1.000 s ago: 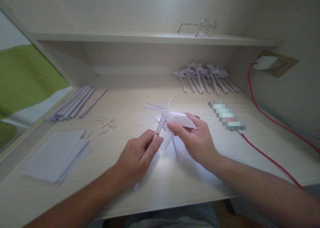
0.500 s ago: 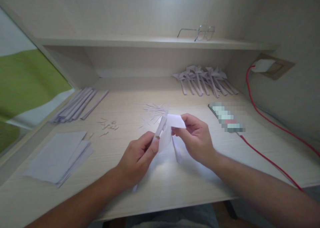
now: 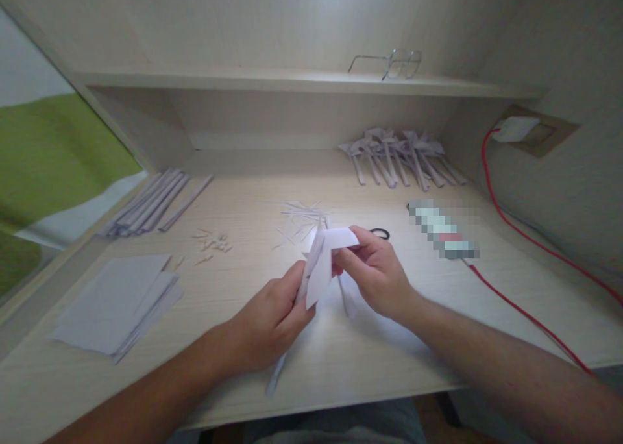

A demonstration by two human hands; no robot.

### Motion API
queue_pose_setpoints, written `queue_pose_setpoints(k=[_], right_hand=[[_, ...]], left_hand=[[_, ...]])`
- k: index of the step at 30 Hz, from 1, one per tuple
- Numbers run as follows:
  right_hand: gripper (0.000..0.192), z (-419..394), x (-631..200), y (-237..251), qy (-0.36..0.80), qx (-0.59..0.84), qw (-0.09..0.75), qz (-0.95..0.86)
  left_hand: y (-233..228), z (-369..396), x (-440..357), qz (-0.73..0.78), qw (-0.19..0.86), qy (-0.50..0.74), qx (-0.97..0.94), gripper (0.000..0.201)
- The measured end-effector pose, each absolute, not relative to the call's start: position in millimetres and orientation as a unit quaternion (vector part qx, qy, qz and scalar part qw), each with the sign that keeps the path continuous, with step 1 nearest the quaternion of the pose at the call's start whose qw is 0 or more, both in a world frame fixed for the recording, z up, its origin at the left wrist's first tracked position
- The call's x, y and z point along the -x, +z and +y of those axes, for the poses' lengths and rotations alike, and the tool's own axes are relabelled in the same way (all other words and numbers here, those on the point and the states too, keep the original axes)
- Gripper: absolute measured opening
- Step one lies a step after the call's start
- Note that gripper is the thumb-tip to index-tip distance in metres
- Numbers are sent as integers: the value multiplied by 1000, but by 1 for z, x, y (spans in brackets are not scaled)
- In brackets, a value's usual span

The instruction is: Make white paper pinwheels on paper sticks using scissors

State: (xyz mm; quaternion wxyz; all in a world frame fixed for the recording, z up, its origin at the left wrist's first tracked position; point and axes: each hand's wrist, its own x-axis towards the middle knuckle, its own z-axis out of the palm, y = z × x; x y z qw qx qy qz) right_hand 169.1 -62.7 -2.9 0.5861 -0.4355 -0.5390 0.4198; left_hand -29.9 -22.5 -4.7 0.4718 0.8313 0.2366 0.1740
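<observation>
My left hand (image 3: 272, 317) is closed around a rolled white paper stick (image 3: 276, 374), which slants up from the desk's front edge. At the stick's upper end is a folded white paper pinwheel (image 3: 320, 275). My right hand (image 3: 379, 272) pinches the pinwheel's right side, fingers partly hidden behind the paper. The left fingertips touch the pinwheel's lower blade. Beneath the hands lies another thin white piece (image 3: 346, 301), partly covered. Just beyond them are thin paper slivers (image 3: 304, 211).
Finished-looking paper pinwheels (image 3: 394, 155) lie at back right, paper sticks (image 3: 146, 204) at back left. Paper sheets (image 3: 109, 301) and small stubby bits (image 3: 213, 241) are at left. A black loop (image 3: 388, 235) shows behind my right hand. A phone (image 3: 440, 228) with red cable (image 3: 530, 324) lies right; glasses (image 3: 402, 64) sit above.
My left hand has shifted slightly, and its fingers now reach the pinwheel's lower blade. The stick's lower end shows more. The black loop has come into sight behind my right hand.
</observation>
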Motion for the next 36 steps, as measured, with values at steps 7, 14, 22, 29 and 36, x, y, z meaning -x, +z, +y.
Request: queue_pose_setpoints(k=[7,14,22,29,36], right_hand=[[21,-64,-167,-3,436,432,572,-544],[23,-65,-165,1,410,467,571,-536],[30,-67,-169,7,342,493,602,-526],[34,-65,-171,8,317,517,592,-531],[32,-72,-163,-1,409,539,339,-654]], left_hand=[[-2,-23,29,220,461,155,-846,10],[-1,-22,29,251,452,117,-848,37],[-5,-22,27,293,546,141,-772,47],[-9,-16,25,341,634,218,-659,47],[-14,-5,22,326,719,333,-515,44]])
